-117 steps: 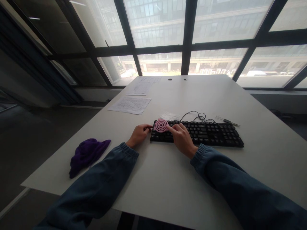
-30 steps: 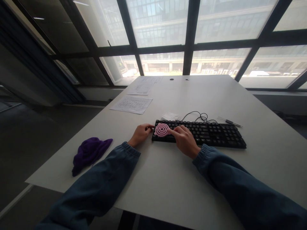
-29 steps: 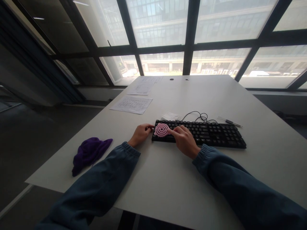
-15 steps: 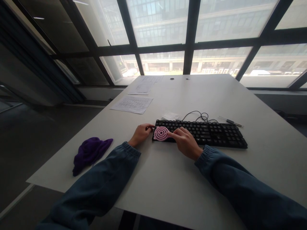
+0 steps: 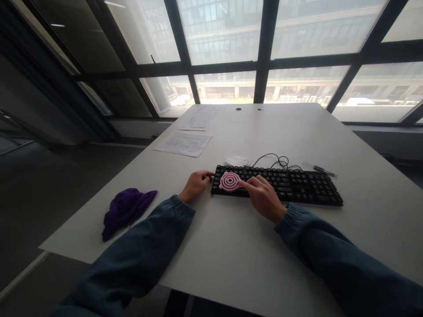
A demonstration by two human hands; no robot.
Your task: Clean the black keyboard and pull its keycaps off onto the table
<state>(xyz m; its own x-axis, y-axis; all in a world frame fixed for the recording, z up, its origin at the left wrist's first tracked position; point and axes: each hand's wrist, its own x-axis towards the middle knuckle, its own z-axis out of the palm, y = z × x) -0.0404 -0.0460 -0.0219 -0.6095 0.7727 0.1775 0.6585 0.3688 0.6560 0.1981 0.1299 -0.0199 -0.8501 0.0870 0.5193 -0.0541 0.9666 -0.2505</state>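
Brush, pink: lay left of right hand, whose fingers pinched its handle, roughly along keyboard; left hand touched keyboard's left end, grip unclear.

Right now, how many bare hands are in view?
2: the left hand at the left end of the black keyboard, and the right hand holding the pink brush over the keyboard's left part.

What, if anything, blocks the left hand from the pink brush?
Nothing visible: the left hand is at the left end of the black keyboard, and the right hand holds the pink brush over its keys.
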